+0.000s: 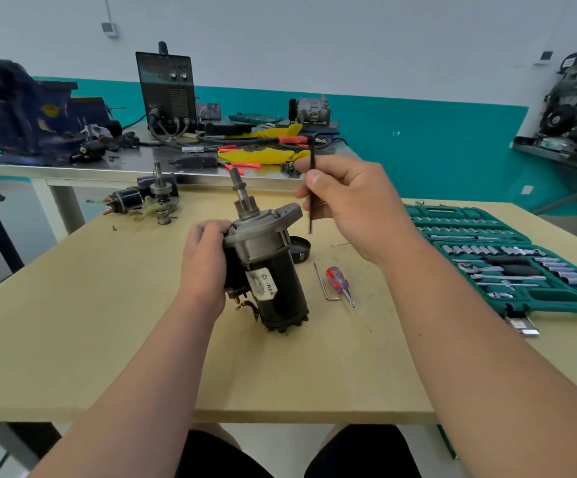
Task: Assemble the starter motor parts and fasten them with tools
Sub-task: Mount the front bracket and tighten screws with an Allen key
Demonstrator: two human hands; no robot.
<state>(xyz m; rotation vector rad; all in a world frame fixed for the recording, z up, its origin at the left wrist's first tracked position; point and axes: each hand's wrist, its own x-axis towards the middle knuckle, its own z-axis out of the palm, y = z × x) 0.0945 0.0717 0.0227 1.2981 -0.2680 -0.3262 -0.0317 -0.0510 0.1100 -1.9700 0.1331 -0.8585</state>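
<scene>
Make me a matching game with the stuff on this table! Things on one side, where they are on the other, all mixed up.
1 starter motor
2 black hex key
3 red screwdriver
4 green tool case

A lying beside a silver hex key
B open at the table's right side
C pinched in the right hand
D gripped by the left hand

Pairs: 1-D, 2-C, 3-A, 4-B

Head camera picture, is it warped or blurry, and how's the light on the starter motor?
Head view: wide-angle distortion warps the table and socket set; light soft and even, shadows faint, no glare on the starter motor; blue vise at the left edge looks smeared.
</scene>
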